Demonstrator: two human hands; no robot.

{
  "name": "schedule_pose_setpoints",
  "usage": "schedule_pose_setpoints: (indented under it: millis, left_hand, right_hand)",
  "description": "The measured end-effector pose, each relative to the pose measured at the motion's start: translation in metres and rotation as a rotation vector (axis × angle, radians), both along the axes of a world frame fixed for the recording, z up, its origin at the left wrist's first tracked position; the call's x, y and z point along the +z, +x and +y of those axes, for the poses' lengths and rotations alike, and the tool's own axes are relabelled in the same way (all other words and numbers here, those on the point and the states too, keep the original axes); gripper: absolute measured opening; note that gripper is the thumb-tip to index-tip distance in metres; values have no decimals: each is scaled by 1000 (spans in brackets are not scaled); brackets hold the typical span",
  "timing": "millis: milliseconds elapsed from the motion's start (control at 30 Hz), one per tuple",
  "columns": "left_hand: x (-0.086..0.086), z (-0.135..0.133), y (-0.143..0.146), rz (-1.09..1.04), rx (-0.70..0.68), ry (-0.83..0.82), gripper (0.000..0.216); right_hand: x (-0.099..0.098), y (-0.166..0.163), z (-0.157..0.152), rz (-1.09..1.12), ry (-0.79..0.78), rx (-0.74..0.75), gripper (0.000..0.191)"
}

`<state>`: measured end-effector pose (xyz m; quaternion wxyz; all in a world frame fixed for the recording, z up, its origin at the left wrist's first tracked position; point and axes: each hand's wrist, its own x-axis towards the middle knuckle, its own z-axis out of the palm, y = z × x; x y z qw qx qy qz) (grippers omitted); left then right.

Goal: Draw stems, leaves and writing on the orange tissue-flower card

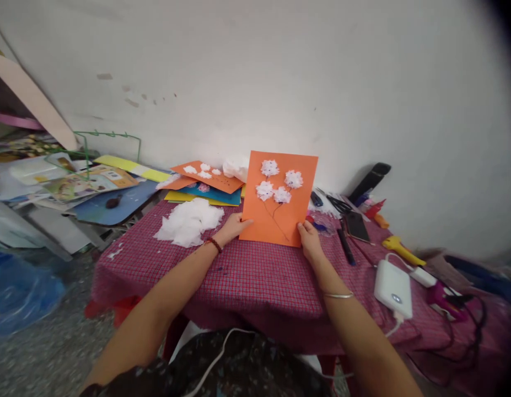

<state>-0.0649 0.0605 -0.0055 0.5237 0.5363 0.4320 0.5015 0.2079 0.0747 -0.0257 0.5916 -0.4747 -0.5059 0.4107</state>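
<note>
An orange sheet of paper (255, 218) stands tilted up in front of me, bearing several white fluffy paper flowers (264, 191) on thin drawn stems. My left hand (234, 227) grips its lower left edge, thumb on the front. At the lower right corner my right hand (308, 237) pinches the sheet the same way. The fingers behind the paper are hidden. Left of my left hand lies a heap of white tissue pieces (191, 222) on the checked tablecloth (255, 281).
Behind the heap, coloured sheets (228, 197) are stacked, topped by another orange sheet with white blobs (218, 177). To the right lie a black marker (346, 248), a phone (357, 226), a yellow tool (404, 251) and a white power bank (393, 288) with cables. A wall rises behind.
</note>
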Motion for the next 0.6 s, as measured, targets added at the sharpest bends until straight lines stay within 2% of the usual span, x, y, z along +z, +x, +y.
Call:
schedule_pose_setpoints:
  millis: [433, 600]
  left_hand:
    - [-5, 3, -3, 81, 12, -28, 47]
    - [-5, 5, -3, 179, 33, -5, 33]
  right_hand:
    - [-9, 4, 7, -20, -19, -11, 39]
    - [-13, 5, 7, -23, -42, -40, 36]
